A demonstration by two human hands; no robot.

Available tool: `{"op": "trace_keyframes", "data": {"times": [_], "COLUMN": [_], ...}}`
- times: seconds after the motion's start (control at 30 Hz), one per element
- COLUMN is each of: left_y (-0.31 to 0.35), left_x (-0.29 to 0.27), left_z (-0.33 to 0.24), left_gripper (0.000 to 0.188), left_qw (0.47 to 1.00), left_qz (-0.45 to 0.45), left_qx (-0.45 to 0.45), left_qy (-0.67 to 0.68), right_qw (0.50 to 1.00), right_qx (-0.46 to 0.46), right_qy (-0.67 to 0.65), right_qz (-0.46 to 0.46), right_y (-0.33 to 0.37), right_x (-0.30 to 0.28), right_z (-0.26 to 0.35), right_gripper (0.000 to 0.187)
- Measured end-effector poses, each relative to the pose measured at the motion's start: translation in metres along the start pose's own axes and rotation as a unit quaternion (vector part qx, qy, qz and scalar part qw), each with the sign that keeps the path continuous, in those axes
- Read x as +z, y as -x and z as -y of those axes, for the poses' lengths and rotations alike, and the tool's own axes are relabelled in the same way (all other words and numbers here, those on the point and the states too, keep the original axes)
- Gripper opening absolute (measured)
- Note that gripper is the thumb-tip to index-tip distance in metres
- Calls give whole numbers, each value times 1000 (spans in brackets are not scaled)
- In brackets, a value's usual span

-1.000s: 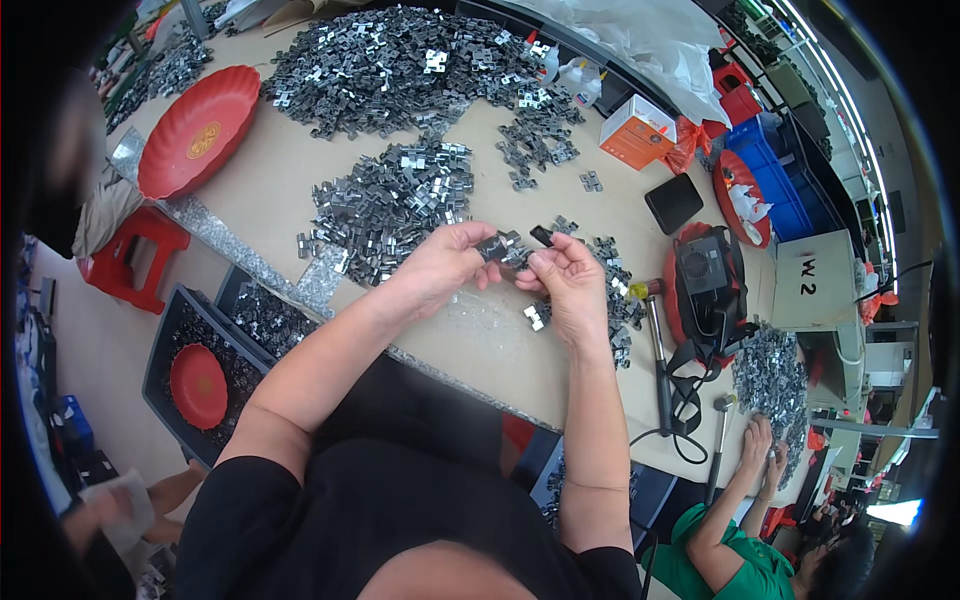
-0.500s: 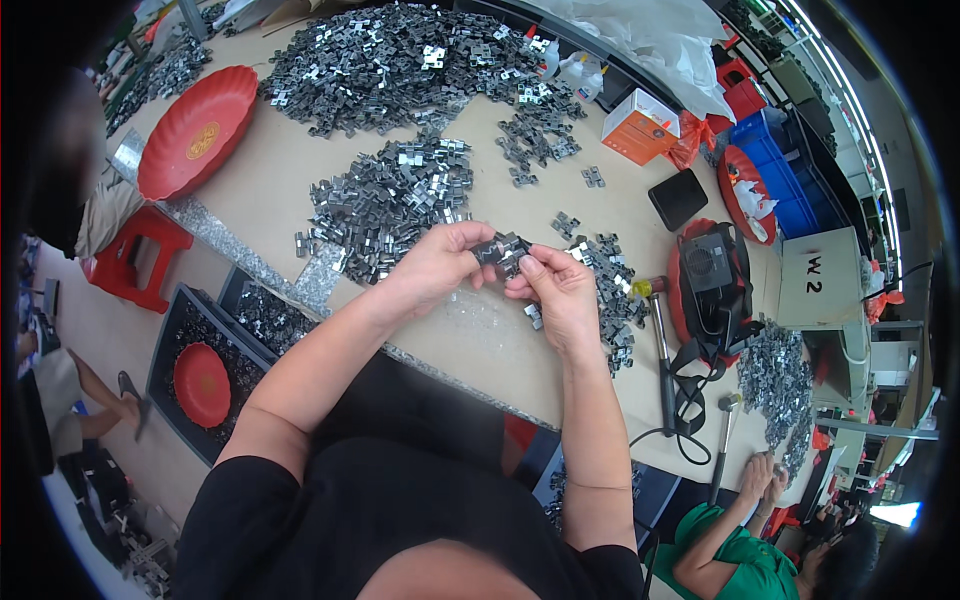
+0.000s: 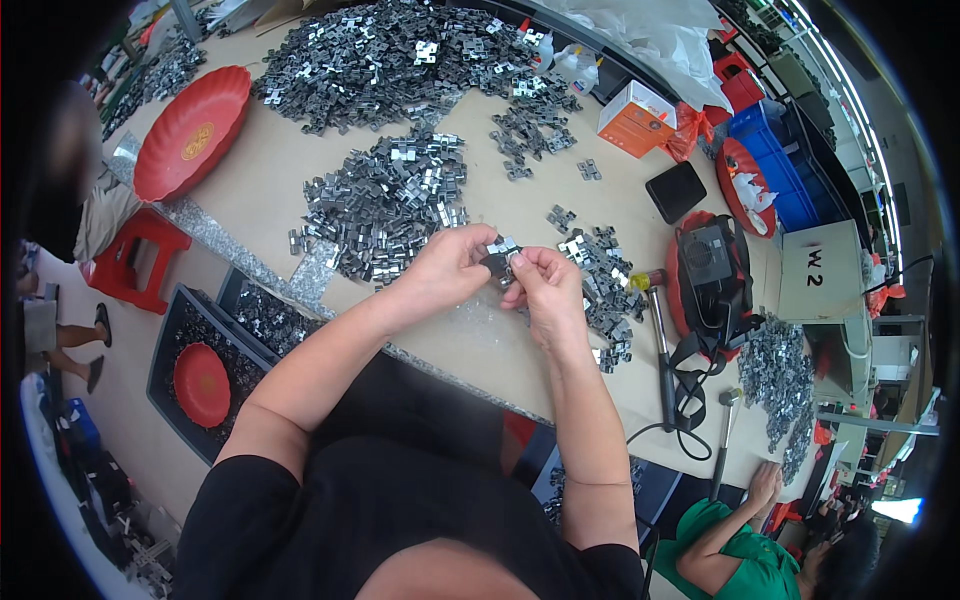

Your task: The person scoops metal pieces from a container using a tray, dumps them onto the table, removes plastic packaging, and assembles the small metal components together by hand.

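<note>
My left hand (image 3: 446, 266) and my right hand (image 3: 548, 290) meet over the table, fingers closed on a small metal piece (image 3: 503, 252) that looks like a hinge or clip. Its upper end catches the light between the fingertips; the rest is partly covered by them. Close to my left hand lies a heap of similar metal pieces (image 3: 385, 200). Beside my right hand a smaller, looser group of metal pieces (image 3: 600, 275) spreads over the tabletop. A far larger heap (image 3: 390, 60) covers the back of the table.
At right are a hammer (image 3: 660, 350), a black device with straps (image 3: 712, 258) and an orange-white box (image 3: 637, 120). A red dish (image 3: 195, 135) is at far left, above a red stool (image 3: 140, 262) and a dark bin (image 3: 165, 372). A green-clothed person (image 3: 735, 560) works at lower right.
My hands have drawn slightly closer together and turned the metal piece, so a brighter face shows. The co-worker's hands have shifted slightly. A person's legs at far left have moved.
</note>
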State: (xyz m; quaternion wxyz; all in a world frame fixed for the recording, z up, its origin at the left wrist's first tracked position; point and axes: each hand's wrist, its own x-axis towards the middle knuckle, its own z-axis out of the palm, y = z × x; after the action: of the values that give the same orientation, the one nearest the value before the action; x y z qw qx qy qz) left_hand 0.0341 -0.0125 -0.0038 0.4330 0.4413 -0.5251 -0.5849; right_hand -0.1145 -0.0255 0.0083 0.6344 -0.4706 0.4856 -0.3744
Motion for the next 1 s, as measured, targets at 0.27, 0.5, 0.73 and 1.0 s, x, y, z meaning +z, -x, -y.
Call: {"op": "trace_keyframes", "data": {"times": [0.27, 0.5, 0.73, 1.0], "left_y": [5, 20, 22, 70], "left_x": [16, 33, 34, -1], "left_z": [-3, 4, 3, -18], "left_gripper": [24, 20, 22, 29], "left_qw": [992, 969, 956, 803], "left_qz": [-38, -94, -163, -186], "left_qx": [80, 166, 163, 136], "left_qy": [87, -159, -183, -550], "right_qw": [994, 981, 986, 891], "right_qx": [-23, -83, -123, -157], "right_qy": [52, 120, 83, 426], "right_qz": [91, 125, 75, 18], "right_y": [2, 7, 4, 7], "right_x": [-26, -36, -20, -25], "right_z": [17, 24, 7, 18], "right_gripper": [16, 11, 10, 18]}}
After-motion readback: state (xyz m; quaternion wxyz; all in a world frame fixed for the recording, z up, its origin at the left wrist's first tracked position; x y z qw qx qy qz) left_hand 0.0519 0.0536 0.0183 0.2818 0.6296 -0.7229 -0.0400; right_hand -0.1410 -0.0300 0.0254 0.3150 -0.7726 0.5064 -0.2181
